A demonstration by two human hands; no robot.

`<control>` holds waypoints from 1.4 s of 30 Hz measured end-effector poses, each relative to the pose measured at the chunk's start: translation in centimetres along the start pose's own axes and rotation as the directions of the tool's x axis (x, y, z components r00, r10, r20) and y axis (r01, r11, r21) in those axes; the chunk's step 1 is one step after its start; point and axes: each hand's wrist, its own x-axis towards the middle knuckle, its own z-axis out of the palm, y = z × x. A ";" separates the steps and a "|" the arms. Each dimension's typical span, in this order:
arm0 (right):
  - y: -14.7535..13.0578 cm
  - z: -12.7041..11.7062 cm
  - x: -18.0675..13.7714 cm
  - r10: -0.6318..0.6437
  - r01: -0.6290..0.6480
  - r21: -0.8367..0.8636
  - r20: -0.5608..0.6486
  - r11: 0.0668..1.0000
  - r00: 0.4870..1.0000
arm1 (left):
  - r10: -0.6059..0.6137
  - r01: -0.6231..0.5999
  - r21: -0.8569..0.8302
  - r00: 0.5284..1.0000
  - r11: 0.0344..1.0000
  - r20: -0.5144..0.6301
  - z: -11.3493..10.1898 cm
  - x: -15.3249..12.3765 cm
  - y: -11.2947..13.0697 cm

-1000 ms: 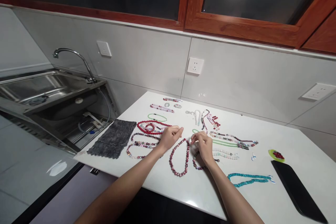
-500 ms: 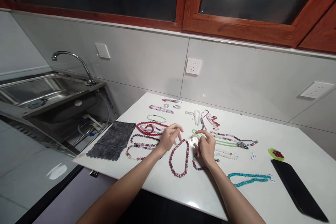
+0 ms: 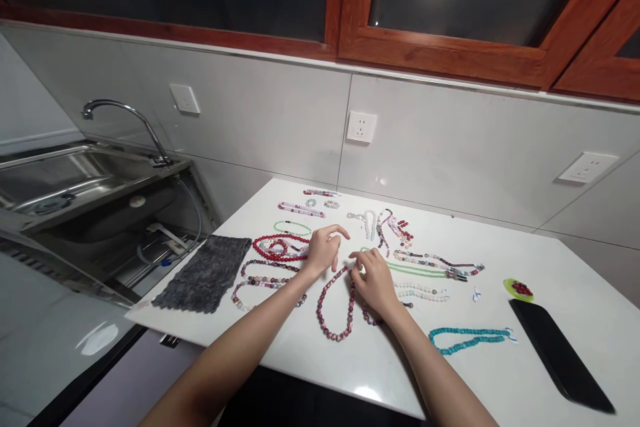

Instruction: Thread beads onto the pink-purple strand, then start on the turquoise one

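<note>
A dark-red bead necklace lies in a narrow loop on the white countertop, its top end between my two hands. My left hand hovers just above that end, index finger stretched out and thumb pointing down, with nothing visible in it. My right hand is at the loop's upper right, fingers bent but apart, covering some beads; whether its fingertips touch them is unclear. Beside my left wrist are a bright red bead strand and a multicoloured bead strand. Another dark bead strand is partly hidden under my right wrist.
A grey cloth lies at the left, near a steel sink. Turquoise beads, a green dish of red beads and a black slab-like object are at the right. Green strands and several others lie behind.
My right hand has moved left to the top of the dark-red necklace. My left hand has come slightly closer to it, its index finger lifted. The view has shifted a little.
</note>
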 end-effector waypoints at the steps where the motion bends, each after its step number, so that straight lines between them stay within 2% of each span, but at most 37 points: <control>1: -0.1 0.0 0.0 -0.035 0.038 -0.067 0.031 0.997 0.999 | -0.006 0.006 -0.011 1.000 1.000 -0.012 0.1 0.0 -0.4; 5: -0.1 0.8 0.0 -0.096 0.120 -0.236 0.113 0.964 0.989 | 0.053 -0.056 -0.065 0.997 0.996 -0.047 0.0 -0.1 -1.0; 11: 0.6 2.3 0.1 -0.132 0.165 -0.321 0.122 0.933 0.984 | 0.096 -0.096 0.003 0.993 0.995 -0.067 -0.4 0.5 -1.2; 13: 0.6 2.4 0.1 -0.154 0.181 -0.313 0.108 0.932 0.982 | 0.047 -0.047 0.008 0.999 0.999 0.002 -0.7 0.7 -1.9; 14: 0.6 2.4 0.1 -0.167 0.188 -0.296 0.097 0.936 0.981 | 0.010 -0.010 0.004 0.997 1.000 0.077 -0.9 0.8 -2.2; 16: 0.5 2.1 0.0 -0.189 0.198 -0.232 0.060 0.953 0.980 | -0.064 0.080 -0.056 0.969 0.995 0.239 -1.5 0.9 -2.7; 17: 0.3 1.9 -0.1 -0.202 0.204 -0.185 0.032 0.961 0.979 | -0.087 0.124 -0.094 0.940 0.988 0.329 -1.9 0.9 -2.8; 19: 0.1 1.3 -0.3 -0.240 0.236 -0.068 -0.054 0.969 0.969 | -0.106 0.212 -0.145 0.842 0.966 0.529 -2.5 1.0 -2.8; 21: -0.3 0.7 -0.6 -0.280 0.294 0.060 -0.172 0.954 0.944 | -0.090 0.270 -0.145 0.699 0.952 0.710 -2.9 0.9 -2.4; 24: -1.1 -0.1 -1.1 -0.275 0.359 0.209 -0.345 0.910 0.898 | -0.025 0.242 -0.123 0.528 0.963 0.849 -2.8 0.6 -1.5; 26: -1.8 -0.5 -1.3 -0.189 0.331 0.295 -0.422 0.896 0.887 | -0.013 0.234 -0.088 0.400 0.968 0.916 -2.6 0.3 -0.8; 28: -2.5 -1.0 -1.5 -0.053 0.263 0.425 -0.445 0.866 0.894 | -0.054 0.269 -0.007 0.219 0.963 0.974 -2.6 -0.1 0.1; 29: -2.9 -1.2 -1.5 0.031 0.210 0.510 -0.424 0.834 0.905 | -0.070 0.269 0.019 0.178 0.963 0.982 -2.7 -0.5 0.6; 30: -3.1 -1.5 -1.4 0.117 0.148 0.597 -0.382 0.788 0.917 | -0.077 0.249 0.021 0.217 0.968 0.973 -2.9 -0.9 1.1; 32: -3.5 -1.8 -1.2 0.269 0.010 0.734 -0.261 0.679 0.927 | -0.111 0.197 0.033 0.399 0.980 0.910 -3.6 -2.3 2.1; 34: -3.6 -2.1 -0.8 0.357 -0.108 0.813 -0.128 0.572 0.925 | -0.170 0.217 0.047 0.592 0.975 0.788 -4.3 -4.1 3.0; 37: -3.4 -2.2 -0.4 0.349 -0.253 0.874 0.104 0.415 0.931 | -0.285 0.314 0.081 0.684 0.946 0.671 -4.5 -6.8 3.5; 40: -2.8 -1.7 -0.3 0.273 -0.397 0.867 0.321 0.300 0.907 | -0.320 0.388 0.022 0.724 0.921 0.612 -3.6 -8.5 2.8; 42: -2.3 -1.4 -0.4 0.259 -0.472 0.843 0.410 0.258 0.875 | -0.344 0.458 -0.046 0.727 0.888 0.594 -2.8 -8.9 2.0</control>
